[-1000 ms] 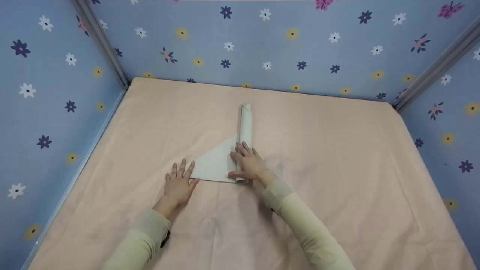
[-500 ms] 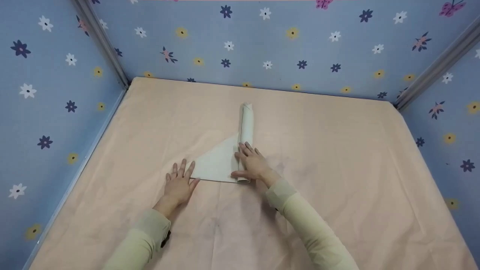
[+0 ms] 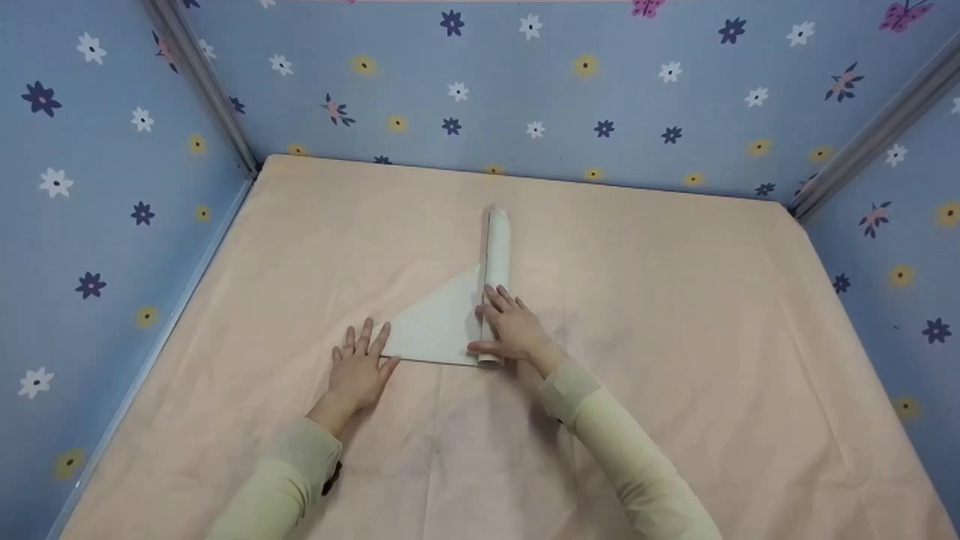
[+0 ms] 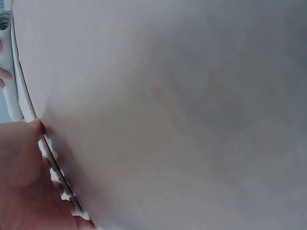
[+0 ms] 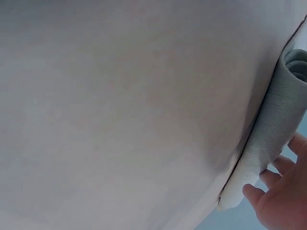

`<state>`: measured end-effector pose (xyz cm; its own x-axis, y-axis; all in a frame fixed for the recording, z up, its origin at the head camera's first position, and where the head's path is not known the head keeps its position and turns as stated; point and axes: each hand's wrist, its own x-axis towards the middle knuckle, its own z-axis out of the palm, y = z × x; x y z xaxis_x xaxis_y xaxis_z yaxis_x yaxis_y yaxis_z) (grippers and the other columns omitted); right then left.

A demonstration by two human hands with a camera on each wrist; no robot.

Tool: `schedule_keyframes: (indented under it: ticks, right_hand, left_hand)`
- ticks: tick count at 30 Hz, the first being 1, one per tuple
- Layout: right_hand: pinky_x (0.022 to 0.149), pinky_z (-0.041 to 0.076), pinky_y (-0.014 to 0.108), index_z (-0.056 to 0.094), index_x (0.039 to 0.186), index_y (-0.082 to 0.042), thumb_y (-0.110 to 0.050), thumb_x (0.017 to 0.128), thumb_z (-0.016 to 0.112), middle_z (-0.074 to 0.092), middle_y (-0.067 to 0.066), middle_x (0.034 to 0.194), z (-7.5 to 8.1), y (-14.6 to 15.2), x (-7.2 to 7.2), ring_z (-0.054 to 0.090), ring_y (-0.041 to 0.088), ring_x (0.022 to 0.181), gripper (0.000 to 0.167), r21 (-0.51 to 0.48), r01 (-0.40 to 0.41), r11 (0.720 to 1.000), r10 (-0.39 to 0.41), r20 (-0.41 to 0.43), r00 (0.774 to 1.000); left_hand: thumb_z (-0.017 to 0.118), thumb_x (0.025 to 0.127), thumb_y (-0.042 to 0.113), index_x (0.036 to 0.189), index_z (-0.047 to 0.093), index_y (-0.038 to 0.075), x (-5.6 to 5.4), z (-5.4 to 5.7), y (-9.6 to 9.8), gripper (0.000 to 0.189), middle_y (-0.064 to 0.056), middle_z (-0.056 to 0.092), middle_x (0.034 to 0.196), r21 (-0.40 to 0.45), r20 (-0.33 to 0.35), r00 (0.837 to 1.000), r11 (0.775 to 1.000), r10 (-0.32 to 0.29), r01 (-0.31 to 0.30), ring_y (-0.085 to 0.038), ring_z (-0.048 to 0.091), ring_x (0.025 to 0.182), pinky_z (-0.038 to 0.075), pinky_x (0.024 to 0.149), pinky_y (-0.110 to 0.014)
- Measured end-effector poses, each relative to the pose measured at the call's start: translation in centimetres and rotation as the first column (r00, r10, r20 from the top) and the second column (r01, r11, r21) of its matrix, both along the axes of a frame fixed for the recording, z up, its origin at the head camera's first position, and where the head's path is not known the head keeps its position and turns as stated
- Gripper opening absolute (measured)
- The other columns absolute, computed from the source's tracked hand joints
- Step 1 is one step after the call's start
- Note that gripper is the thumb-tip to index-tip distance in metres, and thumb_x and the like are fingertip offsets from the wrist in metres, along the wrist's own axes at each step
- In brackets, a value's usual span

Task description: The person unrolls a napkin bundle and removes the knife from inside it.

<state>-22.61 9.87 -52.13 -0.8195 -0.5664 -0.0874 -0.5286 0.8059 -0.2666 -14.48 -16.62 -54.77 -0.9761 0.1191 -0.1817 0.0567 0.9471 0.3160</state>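
A pale green cloth (image 3: 431,326) lies on the table, part flat in a slanted wedge and part wound into a roll (image 3: 498,244). My left hand (image 3: 355,375), fingers spread, rests on the wedge's left tip; the left wrist view shows its thumb at the cloth's near edge. My right hand (image 3: 516,331) lies over the near half of the roll, its thumb toward the flat part and its fingers pointing away. Coiled layers show at the open end of the roll (image 5: 283,103) in the right wrist view, with the fingertips against its side.
A peach cloth (image 3: 675,315) with soft wrinkles covers the table. Blue flowered panels (image 3: 487,90) stand at the back and both sides, joined by grey metal posts (image 3: 206,82) at the rear corners.
The roll and my right hand on it have shifted slightly to the right, and the flat part has become a little wider. My left hand has stayed in place.
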Motion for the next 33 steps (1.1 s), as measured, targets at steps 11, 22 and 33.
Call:
schedule_keyframes:
  ticks: [11,22,33]
  right_hand:
    - [0.103,0.021,0.044,0.050,0.123,-0.013,-0.060,0.075,0.056,0.016,0.010,0.146,0.0,0.5,0.2,0.013,0.027,0.133,0.068,-0.033,0.018,0.999,-0.018,0.009,1.000]
    - [0.103,0.023,0.041,0.043,0.131,-0.010,-0.056,0.076,0.058,0.015,0.010,0.146,-0.1,1.5,0.6,0.017,0.029,0.131,0.073,-0.114,0.033,0.993,-0.029,0.035,0.999]
    - [0.099,0.032,0.038,0.039,0.134,-0.012,-0.053,0.076,0.060,0.013,0.007,0.147,0.0,2.4,0.8,0.024,0.027,0.129,0.074,-0.166,0.081,0.983,-0.066,0.098,0.993]
  left_hand:
    - [0.030,0.095,0.043,0.143,0.013,0.011,0.1,0.1,0.0,0.061,-0.019,0.003,0.146,-0.014,0.011,1.000,1.000,0.002,-0.002,-0.044,-0.001,0.129,0.007,0.098,-0.062]
    - [0.031,0.095,0.044,0.143,0.013,0.011,0.1,0.1,0.0,0.061,-0.019,0.003,0.146,-0.020,0.001,1.000,1.000,-0.001,0.001,-0.044,-0.001,0.129,0.007,0.098,-0.062]
    - [0.030,0.095,0.043,0.143,0.013,0.012,0.1,0.0,0.1,0.061,-0.018,0.002,0.146,-0.022,-0.001,1.000,1.000,-0.002,0.002,-0.043,-0.001,0.129,0.007,0.098,-0.062]
